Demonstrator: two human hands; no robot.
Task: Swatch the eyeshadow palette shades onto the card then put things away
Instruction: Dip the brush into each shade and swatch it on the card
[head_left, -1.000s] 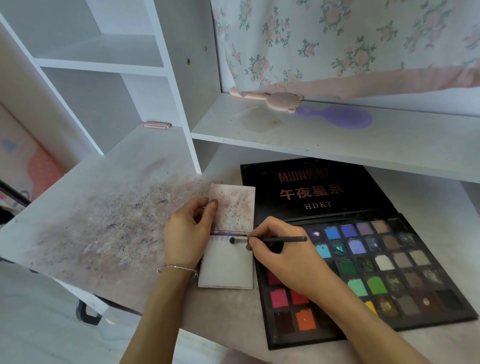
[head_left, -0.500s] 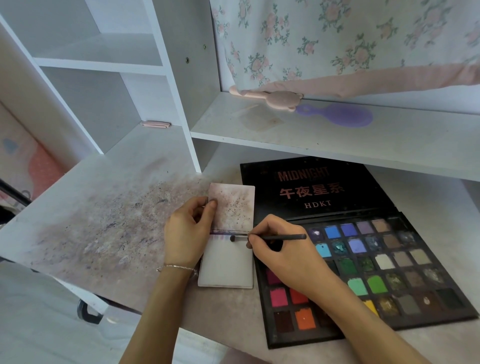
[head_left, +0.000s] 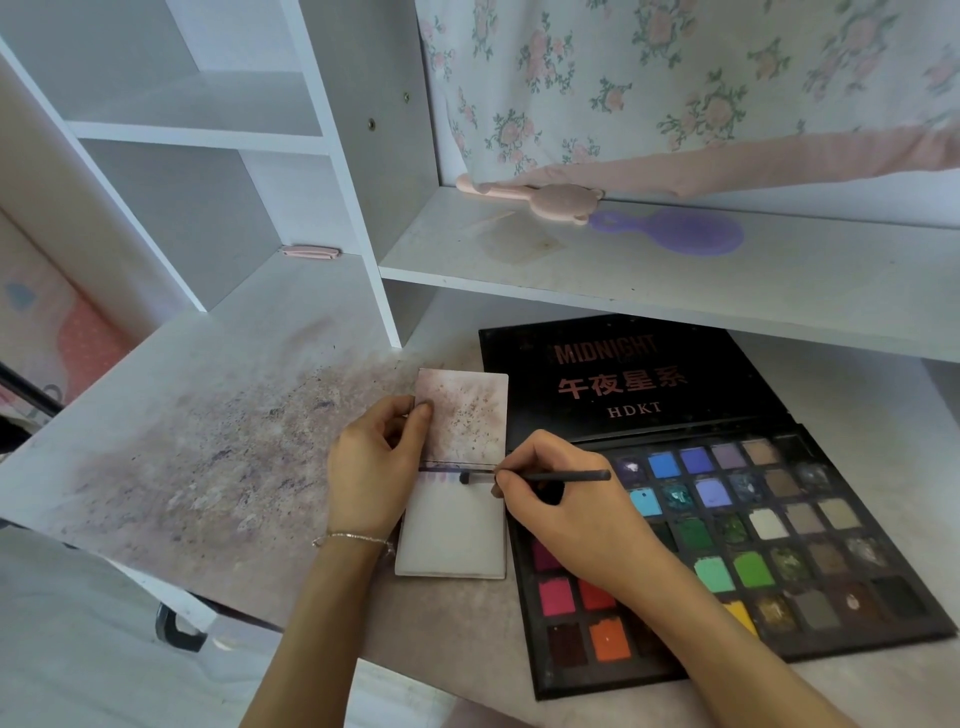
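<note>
Swatching onto card (head_left: 453, 525), lying on desk (head_left: 208, 426) just left of open palette (head_left: 727, 525).
Pinching brush (head_left: 535, 476) in right hand (head_left: 566, 512), tip touching card by purple streaks; gripping card's left edge with left hand (head_left: 376, 470). Lying on far shelf (head_left: 675, 280): purple hairbrush (head_left: 675, 232).

Bare forearms, thin silver chain bracelet (head_left: 353, 538) round the left wrist

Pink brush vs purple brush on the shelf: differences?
The pink brush has a bear-eared head and long thin handle; the purple brush has a larger oval head and short handle. Pink lies partly under the curtain; purple lies clear. Both rest flat on the shelf.
</note>
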